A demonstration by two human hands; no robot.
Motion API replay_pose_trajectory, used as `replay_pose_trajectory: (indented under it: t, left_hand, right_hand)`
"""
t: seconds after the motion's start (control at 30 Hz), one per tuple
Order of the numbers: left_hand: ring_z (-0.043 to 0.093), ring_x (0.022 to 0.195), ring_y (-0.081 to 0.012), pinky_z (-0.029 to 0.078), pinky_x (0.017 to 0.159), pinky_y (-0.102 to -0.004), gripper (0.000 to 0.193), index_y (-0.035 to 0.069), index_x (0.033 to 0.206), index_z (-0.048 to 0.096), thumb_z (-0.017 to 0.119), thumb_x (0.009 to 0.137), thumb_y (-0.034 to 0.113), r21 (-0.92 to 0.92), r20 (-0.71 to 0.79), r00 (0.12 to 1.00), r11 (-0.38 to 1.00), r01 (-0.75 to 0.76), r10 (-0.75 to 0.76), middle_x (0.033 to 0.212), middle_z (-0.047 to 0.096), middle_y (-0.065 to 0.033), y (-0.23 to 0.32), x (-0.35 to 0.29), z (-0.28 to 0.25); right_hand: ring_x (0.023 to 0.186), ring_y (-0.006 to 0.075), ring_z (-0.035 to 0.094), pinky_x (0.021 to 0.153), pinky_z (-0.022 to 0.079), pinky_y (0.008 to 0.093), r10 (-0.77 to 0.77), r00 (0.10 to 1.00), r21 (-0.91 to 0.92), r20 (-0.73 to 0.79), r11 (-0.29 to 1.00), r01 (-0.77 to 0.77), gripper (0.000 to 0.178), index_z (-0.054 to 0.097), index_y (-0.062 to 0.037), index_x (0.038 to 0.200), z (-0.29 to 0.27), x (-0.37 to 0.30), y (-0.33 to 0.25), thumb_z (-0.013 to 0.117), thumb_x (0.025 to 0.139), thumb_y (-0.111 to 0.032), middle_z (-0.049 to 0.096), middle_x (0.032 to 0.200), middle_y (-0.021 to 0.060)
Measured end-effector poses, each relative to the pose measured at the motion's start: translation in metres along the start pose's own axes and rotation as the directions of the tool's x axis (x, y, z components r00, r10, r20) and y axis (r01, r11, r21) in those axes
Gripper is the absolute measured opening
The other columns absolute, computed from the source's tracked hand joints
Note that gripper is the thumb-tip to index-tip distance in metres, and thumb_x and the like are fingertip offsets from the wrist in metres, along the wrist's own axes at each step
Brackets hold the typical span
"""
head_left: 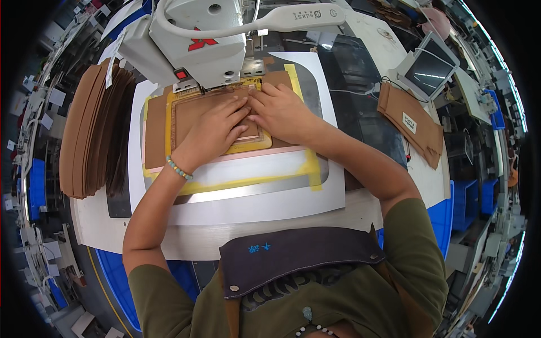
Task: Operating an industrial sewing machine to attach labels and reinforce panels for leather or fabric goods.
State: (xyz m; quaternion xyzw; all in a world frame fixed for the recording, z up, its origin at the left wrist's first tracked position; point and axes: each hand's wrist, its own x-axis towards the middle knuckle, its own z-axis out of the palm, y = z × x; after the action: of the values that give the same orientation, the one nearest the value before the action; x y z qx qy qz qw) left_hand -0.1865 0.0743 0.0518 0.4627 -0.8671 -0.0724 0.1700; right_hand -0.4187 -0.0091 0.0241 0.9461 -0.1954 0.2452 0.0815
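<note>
A brown leather-like panel lies inside a yellow rectangular frame under the head of a white sewing machine. My left hand rests on the panel, fingers stretched toward its middle, with a beaded bracelet at the wrist. Beside it my right hand bears down at the frame's right side, its fingers extended near the far right corner. The two hands nearly meet, and their fingertips partly cover the panel. Beneath the frame is a white sheet edged with yellow tape.
A tall stack of brown panels stands at the left. More brown pieces with a white label lie at the right, near a tilted screen. A white lamp reaches over the machine. Blue bins stand beyond the table.
</note>
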Motion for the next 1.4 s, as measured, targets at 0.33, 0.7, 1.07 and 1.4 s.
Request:
replay_pose_trajectory:
  t: [0.33, 0.7, 1.07, 1.4]
  left_hand:
    - [0.059, 0.141, -0.0328, 0.050, 0.117, -0.0421, 0.041, 0.001, 0.141, 0.068, 0.068, 0.104, 0.019, -0.002, -0.061, 0.996, 0.998, 0.062, -0.062, 0.147, 0.066, -0.0150, -0.022, -0.018, -0.001]
    - [0.058, 0.142, -0.0334, 0.046, 0.121, -0.0449, 0.040, 0.002, 0.141, 0.068, 0.069, 0.103, 0.013, 0.004, -0.034, 0.997, 0.997, 0.071, -0.071, 0.152, 0.065, -0.0120, -0.049, -0.043, -0.027]
    - [0.035, 0.162, -0.0398, 0.034, 0.128, -0.0538, 0.062, 0.010, 0.151, 0.066, 0.078, 0.095, 0.034, -0.113, 0.193, 0.979, 0.993, -0.039, 0.060, 0.170, 0.049, -0.0101, -0.066, -0.093, -0.043]
    - [0.034, 0.162, -0.0418, 0.032, 0.129, -0.0546, 0.065, 0.012, 0.149, 0.069, 0.082, 0.088, 0.032, -0.315, 0.200, 0.978, 0.949, 0.004, 0.062, 0.169, 0.050, -0.0117, -0.070, -0.081, -0.042]
  right_hand:
    - [0.124, 0.0278, 0.059, 0.101, 0.050, 0.0406, -0.002, 0.995, 0.095, 0.100, 0.995, -0.008, 0.045, 0.069, -0.0011, 0.134, 0.004, 0.012, -0.013, 0.065, 0.105, -0.036, 0.068, 0.140, 0.0111]
    - [0.134, 0.0346, 0.059, 0.113, 0.049, 0.0451, 0.188, 0.982, 0.374, 0.010, 0.910, -0.178, 0.039, 0.072, -0.0025, 0.131, -0.017, -0.017, 0.016, 0.056, 0.111, -0.032, 0.069, 0.143, 0.0141]
    - [0.143, 0.0294, 0.053, 0.120, 0.039, 0.0449, -0.188, 0.978, 0.383, 0.086, 0.913, 0.142, 0.044, 0.067, -0.0091, 0.143, 0.022, 0.011, -0.058, 0.058, 0.111, -0.038, 0.066, 0.148, 0.0086]
    - [0.122, 0.0248, 0.061, 0.112, 0.044, 0.0424, -0.196, 0.980, 0.331, 0.038, 0.928, 0.173, 0.040, 0.072, -0.0069, 0.132, 0.001, 0.009, -0.057, 0.064, 0.107, -0.037, 0.072, 0.135, 0.0061]
